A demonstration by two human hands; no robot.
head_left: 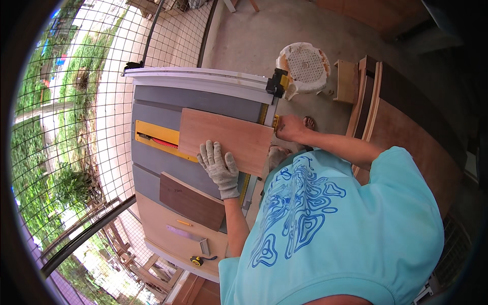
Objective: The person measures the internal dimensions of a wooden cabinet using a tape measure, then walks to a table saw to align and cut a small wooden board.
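My left hand (219, 165), in a grey knit glove, lies with fingers spread on the near part of a reddish-brown wooden board (226, 133). That board rests flat on the grey table saw (157, 109), over part of the yellow insert plate (156, 133). A red strip shows in the plate's slot beside the board. At the board's right end, my bare right hand (292, 128) is closed by the saw's front edge. Something small, yellow and black (276, 123) shows at its fingers; its kind is unclear. A darker wooden board (190, 200) lies left of my gloved wrist.
The saw's long fence (203, 84) runs across the far side. On the tan side table (157, 223) are a pencil (184, 222), a try square (189, 235) and a tape measure (197, 261). A white stool (305, 66) stands beyond; large wooden panels (406, 127) stand right. Wire mesh borders the left.
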